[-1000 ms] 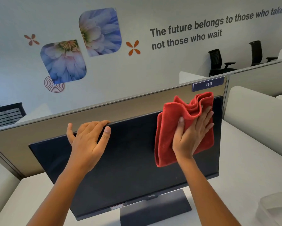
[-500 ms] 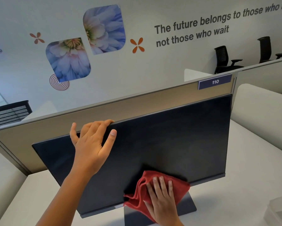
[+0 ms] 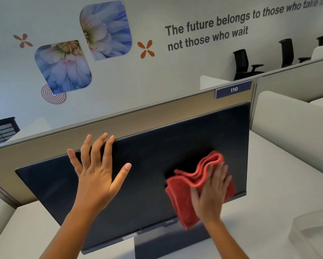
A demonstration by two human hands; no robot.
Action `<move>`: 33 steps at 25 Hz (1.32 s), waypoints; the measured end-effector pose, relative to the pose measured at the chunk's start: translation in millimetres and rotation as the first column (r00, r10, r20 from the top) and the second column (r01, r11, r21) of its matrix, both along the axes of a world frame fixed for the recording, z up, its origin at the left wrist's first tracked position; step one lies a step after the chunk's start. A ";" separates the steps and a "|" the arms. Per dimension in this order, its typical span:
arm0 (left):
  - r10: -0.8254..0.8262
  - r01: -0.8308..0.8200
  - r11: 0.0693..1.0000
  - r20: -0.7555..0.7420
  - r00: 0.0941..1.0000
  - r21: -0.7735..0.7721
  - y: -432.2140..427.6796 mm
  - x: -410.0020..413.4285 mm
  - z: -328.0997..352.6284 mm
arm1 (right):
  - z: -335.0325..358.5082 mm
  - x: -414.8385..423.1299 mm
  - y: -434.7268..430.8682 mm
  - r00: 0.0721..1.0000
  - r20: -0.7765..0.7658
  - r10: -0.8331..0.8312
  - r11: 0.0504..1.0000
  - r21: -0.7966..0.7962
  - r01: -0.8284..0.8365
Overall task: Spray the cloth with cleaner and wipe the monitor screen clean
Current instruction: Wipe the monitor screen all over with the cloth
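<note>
We're mid-wipe, spraying likely done: right hand [image 3: 211, 191] presses the cloth [image 3: 181, 200], fingers straight, low right on the screen [image 3: 153, 161], left hand [image 3: 99, 176] spreads its fingers at the top edge, and the left side probably awaits us.

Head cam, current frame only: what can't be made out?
All head view.
- Monitor screen under the red cloth: covered by cloth and right hand.
- Right hand and cloth edge: motion blur.
- Left hand: contact with the monitor's top edge unclear.
- Monitor stand: cut by the bottom edge.
- Clear tray: cut by the right edge.
- Wall lettering: end cut off, blurred.
- Cleaner bottle: not in view.
</note>
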State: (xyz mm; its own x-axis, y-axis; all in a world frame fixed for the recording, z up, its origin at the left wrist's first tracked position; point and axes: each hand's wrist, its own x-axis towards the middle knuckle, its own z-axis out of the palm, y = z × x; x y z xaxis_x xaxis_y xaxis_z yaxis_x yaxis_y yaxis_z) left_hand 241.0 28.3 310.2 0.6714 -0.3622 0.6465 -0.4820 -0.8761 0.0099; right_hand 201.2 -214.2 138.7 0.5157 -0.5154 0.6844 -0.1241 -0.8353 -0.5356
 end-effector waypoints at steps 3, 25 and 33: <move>-0.022 0.022 1.000 -0.002 1.000 -0.022 -1.6 0.2 1.7 | 32.3 8.5 -44.3 0.975 0.172 -0.144 0.903 0.425 0.058; -0.049 0.051 0.994 0.027 0.998 -0.093 -4.3 -1.0 1.4 | -58.7 -21.8 48.0 0.981 -0.188 0.043 0.938 0.346 0.026; -0.047 0.049 0.990 0.020 0.999 -0.134 -3.6 -3.8 3.8 | -27.6 -14.7 -26.7 0.991 -0.022 -0.129 0.826 0.551 0.119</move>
State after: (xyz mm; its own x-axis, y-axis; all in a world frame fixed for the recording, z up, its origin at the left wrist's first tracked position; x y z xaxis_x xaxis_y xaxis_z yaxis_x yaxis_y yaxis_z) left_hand 237.2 24.7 314.0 0.6441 -0.3024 0.7026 -0.5244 -0.8433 0.1178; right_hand 186.5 -241.0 111.1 0.4137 -0.8675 0.2760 -0.1945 -0.3804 -0.9041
